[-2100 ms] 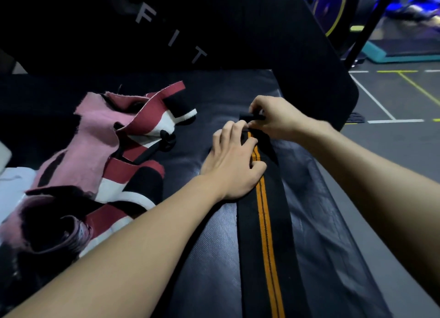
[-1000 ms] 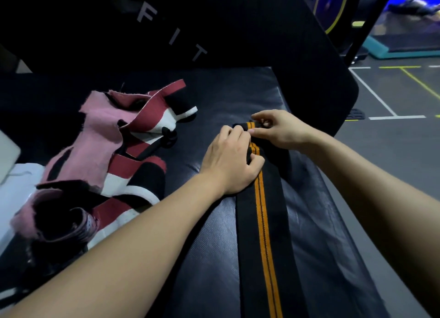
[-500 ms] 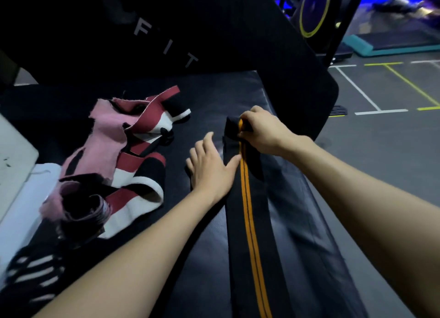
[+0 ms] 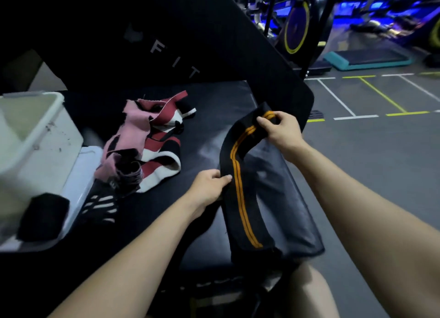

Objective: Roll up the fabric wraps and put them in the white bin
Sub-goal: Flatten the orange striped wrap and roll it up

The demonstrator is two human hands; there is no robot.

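Right hand (image 4: pixel 279 129) pinches the far end of the black-and-orange wrap (image 4: pixel 238 175) at centre frame, lifting it off the padded surface (image 4: pixel 214 98); left hand (image 4: pixel 209 186) fingers clamp its edge lower down (probably keeping it taut for rolling). White bin (image 4: pixel 42 136) waits far left; a pink-and-red wrap pile (image 4: pixel 147 141) lies beside it.

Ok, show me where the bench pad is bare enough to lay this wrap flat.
Bare pad lies between the pink and red wrap pile and the black wrap with orange stripes, and behind both toward the backrest. The left side is crowded: pile, striped wrap, white bin.
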